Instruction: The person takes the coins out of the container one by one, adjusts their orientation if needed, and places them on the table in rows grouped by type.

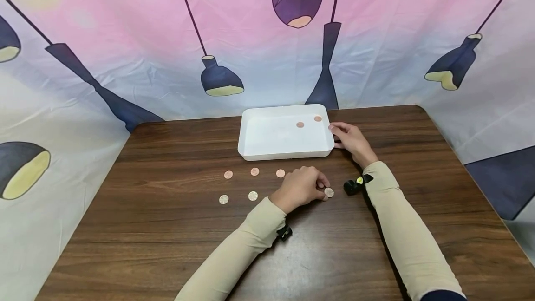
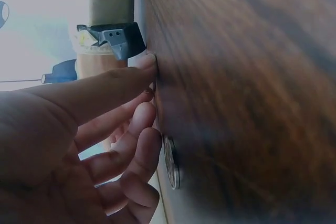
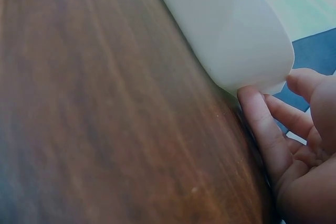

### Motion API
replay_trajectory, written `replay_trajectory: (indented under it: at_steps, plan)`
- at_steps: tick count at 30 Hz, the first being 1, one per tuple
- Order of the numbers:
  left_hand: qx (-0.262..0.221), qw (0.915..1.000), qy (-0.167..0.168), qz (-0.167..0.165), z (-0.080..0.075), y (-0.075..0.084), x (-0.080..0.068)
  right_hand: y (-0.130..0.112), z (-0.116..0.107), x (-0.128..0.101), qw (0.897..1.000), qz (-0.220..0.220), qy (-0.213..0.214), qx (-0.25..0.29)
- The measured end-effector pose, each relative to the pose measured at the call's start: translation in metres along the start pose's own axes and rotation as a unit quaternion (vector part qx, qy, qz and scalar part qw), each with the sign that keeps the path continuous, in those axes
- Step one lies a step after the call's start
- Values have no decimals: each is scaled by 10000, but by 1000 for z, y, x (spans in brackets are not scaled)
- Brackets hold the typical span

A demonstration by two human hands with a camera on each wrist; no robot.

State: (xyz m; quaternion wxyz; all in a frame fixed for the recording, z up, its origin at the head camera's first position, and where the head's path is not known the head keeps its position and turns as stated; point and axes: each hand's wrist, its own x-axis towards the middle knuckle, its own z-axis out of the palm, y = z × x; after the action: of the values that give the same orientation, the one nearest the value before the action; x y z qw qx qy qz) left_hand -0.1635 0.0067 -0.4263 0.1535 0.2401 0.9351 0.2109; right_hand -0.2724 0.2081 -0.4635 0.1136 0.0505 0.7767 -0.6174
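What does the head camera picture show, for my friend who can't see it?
A left hand touches a coin on a brown table, with five more coins nearby. The right hand rests against a white tray holding two coins.

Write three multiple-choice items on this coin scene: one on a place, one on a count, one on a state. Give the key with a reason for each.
1. Where does the right hand rest?
A. At the right side of the shallow white rectangular tray
B. On the nearest table edge
C. Inside the tray

2. How many small round copper-coloured coins lie in the tray?
A. None
B. Two
C. Five

3. What is the left hand doing?
A. Lying flat and open, away from every coin
B. Raised above the tray
C. Curled on the dark brown wooden table, fingertips at a coin

Key: 1 A, the head view shows its fingers touching the tray's right wall. 2 B, one coin and another lie near the tray's far right corner. 3 C, the left wrist view shows a coin on edge at the fingertips.
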Motion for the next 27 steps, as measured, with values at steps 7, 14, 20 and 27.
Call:
replay_trajectory:
  at_steps: [7,14,20,27]
  plan:
    - [54,10000,5,23,0,1,1,1,1,1,10000,61,-44,44]
    - [79,9999,39,51,2,2,3,0,1,1,10000,21,-29,14]
    - [-453,9981,291,291,-9,0,3,0,0,0,10000,6,-78,55]
    - [-869,9930,709,377,-53,-15,10,2,1,-1,9999,-49,-109,54]
